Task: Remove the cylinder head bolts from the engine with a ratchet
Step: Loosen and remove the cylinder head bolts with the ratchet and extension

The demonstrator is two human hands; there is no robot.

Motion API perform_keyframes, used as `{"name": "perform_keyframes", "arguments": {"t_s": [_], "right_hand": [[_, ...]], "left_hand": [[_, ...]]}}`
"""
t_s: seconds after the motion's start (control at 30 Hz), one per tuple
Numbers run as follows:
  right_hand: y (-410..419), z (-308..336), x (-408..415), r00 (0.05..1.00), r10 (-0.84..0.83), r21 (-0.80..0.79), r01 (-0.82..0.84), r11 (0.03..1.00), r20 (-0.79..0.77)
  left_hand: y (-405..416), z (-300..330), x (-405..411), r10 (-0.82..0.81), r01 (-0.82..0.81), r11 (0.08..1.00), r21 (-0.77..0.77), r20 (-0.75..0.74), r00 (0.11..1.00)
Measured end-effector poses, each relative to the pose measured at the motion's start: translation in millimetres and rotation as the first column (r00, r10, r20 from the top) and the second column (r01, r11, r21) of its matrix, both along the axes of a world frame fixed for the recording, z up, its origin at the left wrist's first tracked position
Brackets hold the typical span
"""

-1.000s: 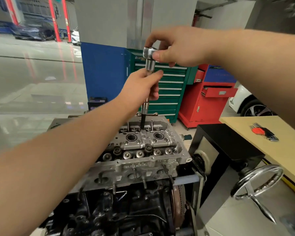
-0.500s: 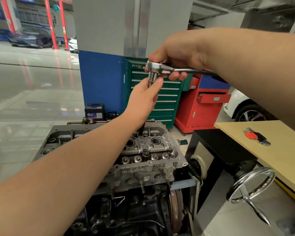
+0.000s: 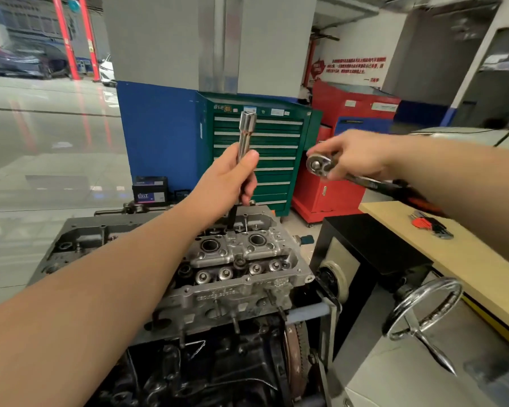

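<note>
A moment ago our ratchet (image 3: 329, 167) sat on top of the extension bar (image 3: 245, 136); now we have pulled it off to the right, so the bar can be spun or lifted by fingers alone, which suggests this bolt is loose. Our left hand (image 3: 232, 179) grips the bar, its long axis nearly upright, socket end up, tip down in the cylinder head (image 3: 241, 259). Our right hand (image 3: 350, 160) holds the ratchet near its head, handle trailing right.

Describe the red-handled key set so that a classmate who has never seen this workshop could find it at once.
Start at the pale wooden bench on the right, beyond the black engine stand. Near its far end lies the key set, a fan of dark metal keys in a red holder. It is the only thing visible lying on that benchtop.
</note>
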State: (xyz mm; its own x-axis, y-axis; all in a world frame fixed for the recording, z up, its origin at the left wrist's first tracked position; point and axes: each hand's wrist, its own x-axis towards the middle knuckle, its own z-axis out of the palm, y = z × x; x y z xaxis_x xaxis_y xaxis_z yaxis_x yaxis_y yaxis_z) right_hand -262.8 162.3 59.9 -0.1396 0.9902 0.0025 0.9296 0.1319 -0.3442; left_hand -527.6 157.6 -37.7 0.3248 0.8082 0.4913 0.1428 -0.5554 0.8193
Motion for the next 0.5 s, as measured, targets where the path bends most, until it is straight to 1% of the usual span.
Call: {"name": "perform_keyframes", "arguments": {"t_s": [0.03,0.1,0.17,0.23,0.33,0.43,0.5], "right_hand": [[4,-25,12,0.996,-0.016,0.010,0.015,1.000,0.085],[15,-73,35,0.975,-0.035,0.027,0.030,0.999,0.218],[25,-112,56,0.957,-0.081,0.057,0.068,0.996,0.278],[32,-140,75,0.952,-0.134,0.069,0.119,0.990,0.275],[40,-172,96,0.959,-0.185,0.077,0.172,0.982,0.215],[47,-188,110,0.965,-0.231,0.150,0.211,0.966,0.128],[51,-191,114,0.961,-0.231,0.166,0.206,0.964,0.151]], "left_hand": [[1,-4,-2,-0.002,0.003,1.000,0.004,-0.026,1.000],[3,-7,-4,0.001,-0.001,1.000,0.012,-0.032,0.999],[6,-7,-5,0.022,-0.022,1.000,0.008,-0.013,1.000],[7,-8,-6,0.029,-0.029,1.000,0.006,-0.013,0.999],[5,-11,-6,0.007,-0.007,1.000,0.029,-0.026,1.000],[6,-13,-8,0.004,-0.003,1.000,0.026,-0.023,1.000],[7,-14,-9,0.004,-0.004,1.000,0.020,-0.007,1.000]]}}
